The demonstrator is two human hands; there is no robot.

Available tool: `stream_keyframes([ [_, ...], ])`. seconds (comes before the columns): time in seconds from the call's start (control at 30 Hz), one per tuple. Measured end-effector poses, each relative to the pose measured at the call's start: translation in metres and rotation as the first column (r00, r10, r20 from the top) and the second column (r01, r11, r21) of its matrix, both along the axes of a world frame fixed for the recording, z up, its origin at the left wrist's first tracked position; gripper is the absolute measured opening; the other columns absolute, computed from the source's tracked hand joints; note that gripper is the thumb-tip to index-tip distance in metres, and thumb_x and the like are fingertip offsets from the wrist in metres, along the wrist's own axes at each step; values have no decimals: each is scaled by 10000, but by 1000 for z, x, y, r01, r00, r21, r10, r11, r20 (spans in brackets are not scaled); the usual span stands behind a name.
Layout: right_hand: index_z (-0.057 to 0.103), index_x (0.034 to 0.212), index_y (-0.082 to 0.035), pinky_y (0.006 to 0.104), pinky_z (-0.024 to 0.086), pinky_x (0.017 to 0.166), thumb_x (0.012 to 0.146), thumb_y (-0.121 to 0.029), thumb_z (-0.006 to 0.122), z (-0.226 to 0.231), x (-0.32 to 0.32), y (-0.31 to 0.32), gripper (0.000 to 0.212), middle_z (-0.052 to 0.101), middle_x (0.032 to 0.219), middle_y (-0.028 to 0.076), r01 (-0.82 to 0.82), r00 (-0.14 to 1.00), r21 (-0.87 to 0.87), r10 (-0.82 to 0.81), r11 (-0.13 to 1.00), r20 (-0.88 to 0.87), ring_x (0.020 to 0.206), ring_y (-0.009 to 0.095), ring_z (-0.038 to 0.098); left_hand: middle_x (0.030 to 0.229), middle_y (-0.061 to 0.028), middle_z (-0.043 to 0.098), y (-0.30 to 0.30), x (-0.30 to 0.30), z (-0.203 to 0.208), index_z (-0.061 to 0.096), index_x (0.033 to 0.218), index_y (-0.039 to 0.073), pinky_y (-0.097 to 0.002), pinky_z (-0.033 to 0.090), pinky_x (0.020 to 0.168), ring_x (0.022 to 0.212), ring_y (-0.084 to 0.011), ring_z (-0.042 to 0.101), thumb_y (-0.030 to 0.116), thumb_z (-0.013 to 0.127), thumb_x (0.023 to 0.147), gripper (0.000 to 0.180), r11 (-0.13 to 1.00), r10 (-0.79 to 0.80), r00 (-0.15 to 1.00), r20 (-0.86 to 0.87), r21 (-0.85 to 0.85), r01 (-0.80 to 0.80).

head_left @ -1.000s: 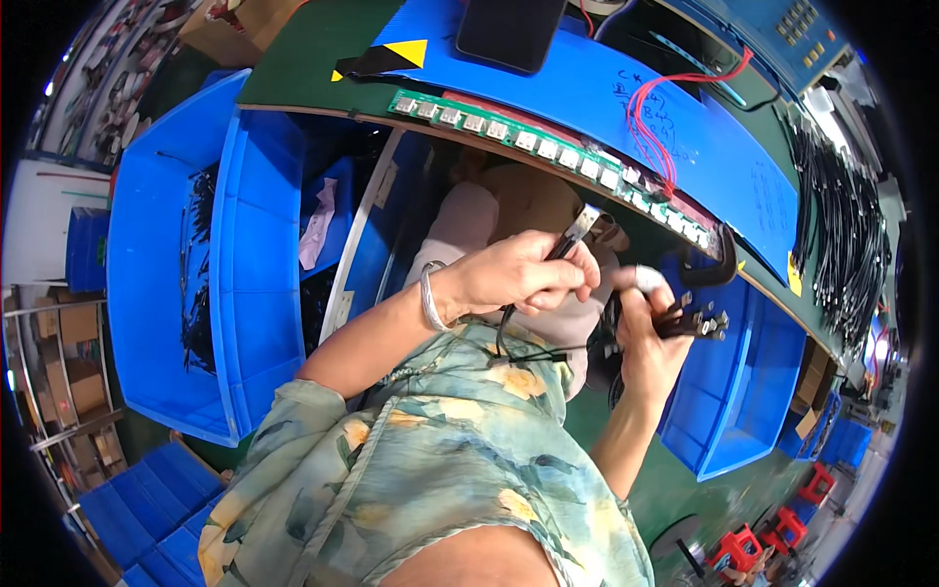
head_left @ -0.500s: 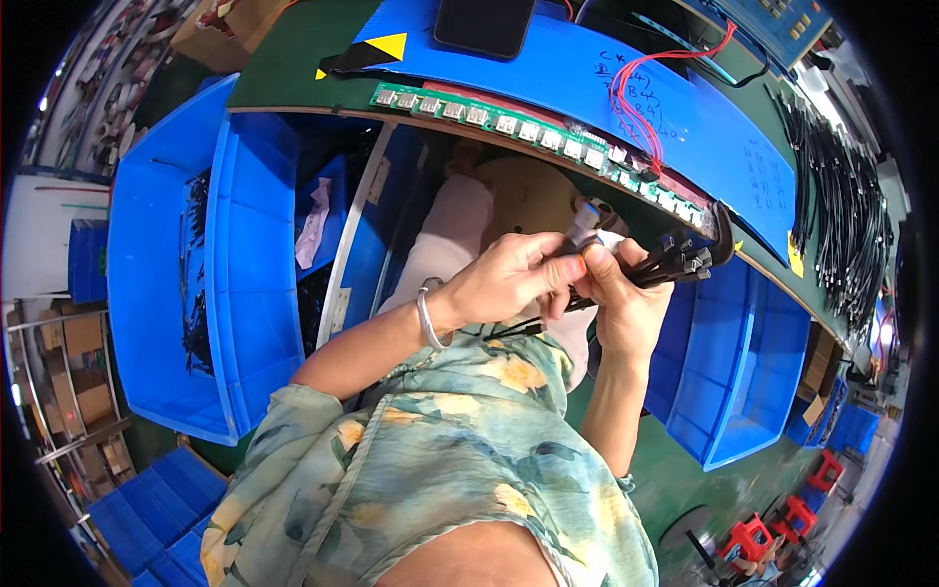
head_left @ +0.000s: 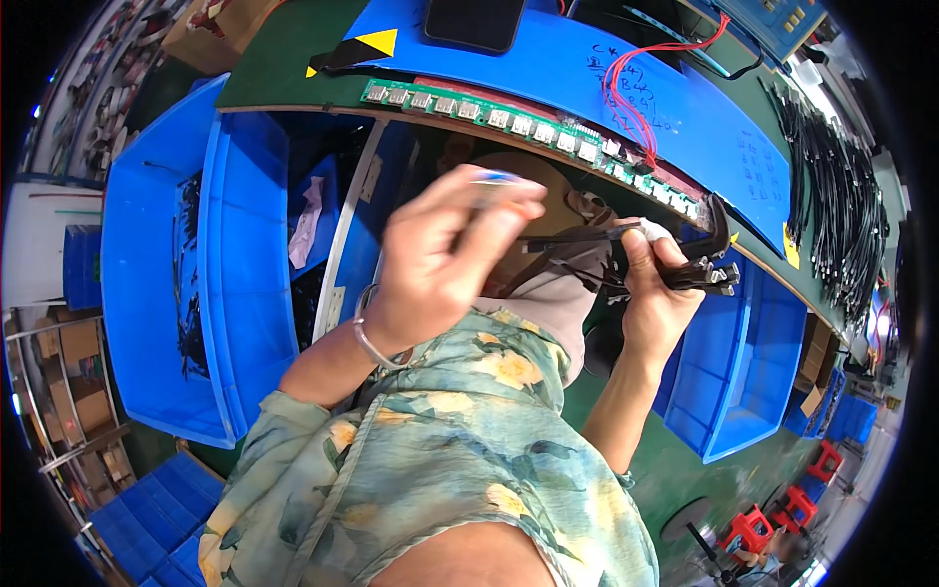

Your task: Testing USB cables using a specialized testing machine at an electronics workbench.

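While blurred, the left hand (head_left: 445, 259) lifts; the right hand (head_left: 657, 293) clasps glossy black cables (head_left: 699, 276).

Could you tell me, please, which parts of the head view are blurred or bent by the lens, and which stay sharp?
In the head view the left hand is smeared by motion blur, its fingertips soft; the right hand gripping the black cable bundle is sharper; the green circuit strip reads crisply but curves with the fisheye, as does the blue bin; the corners are black.
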State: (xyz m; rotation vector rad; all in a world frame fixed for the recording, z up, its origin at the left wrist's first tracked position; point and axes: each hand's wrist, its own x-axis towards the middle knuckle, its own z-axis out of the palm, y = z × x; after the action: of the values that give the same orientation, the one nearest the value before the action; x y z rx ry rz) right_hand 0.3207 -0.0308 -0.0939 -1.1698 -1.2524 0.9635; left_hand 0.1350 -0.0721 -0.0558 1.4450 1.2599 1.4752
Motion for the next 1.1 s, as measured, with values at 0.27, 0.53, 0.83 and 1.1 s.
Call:
stream_keyframes([
  [0.27, 611, 791, 1, 164, 245, 407, 766, -29, 572, 13, -23, -5, 55, 548, 618, -3, -85, 992, -59, 79, 995, -99, 457, 6, 365, 648, -66, 561, 14, 24, -33, 578, 827, -13, -244, 354, 442, 474, -73, 434, 152, 550, 802, 169, 870, -256, 953, 163, -390, 301],
  [0.53, 527, 630, -31, 189, 193, 356, 831, -237, 538, -4, -4, -66, 288, 374, 473, -52, -202, 978, -565, 194, 800, -75, 383, 25, 290, 765, -102, 595, 17, 36, -20, 532, 945, -15, -159, 296, 412, 462, -26, 385, 170, 421, 883, 225, 867, -163, 769, 618, -282, 411],
  [0.83, 489, 684, -32, 171, 218, 319, 863, -144, 468, -17, 13, -67, 212, 599, 815, 141, 62, 838, -332, -230, 941, -494, 356, 28, 263, 645, -154, 571, -19, 2, -12, 510, 905, -48, -160, 222, 351, 344, -31, 298, 101, 374, 870, 205, 760, -250, 750, 613, -356, 544],
  [1.1, 497, 740, -21, 175, 216, 328, 877, -145, 439, -16, 9, -48, 194, 595, 841, 159, 77, 844, -185, -163, 980, -511, 373, 31, 276, 568, -159, 556, -47, -36, -45, 524, 824, -61, -159, 223, 345, 312, -28, 296, 83, 424, 833, 176, 810, -162, 842, 515, -419, 412],
])
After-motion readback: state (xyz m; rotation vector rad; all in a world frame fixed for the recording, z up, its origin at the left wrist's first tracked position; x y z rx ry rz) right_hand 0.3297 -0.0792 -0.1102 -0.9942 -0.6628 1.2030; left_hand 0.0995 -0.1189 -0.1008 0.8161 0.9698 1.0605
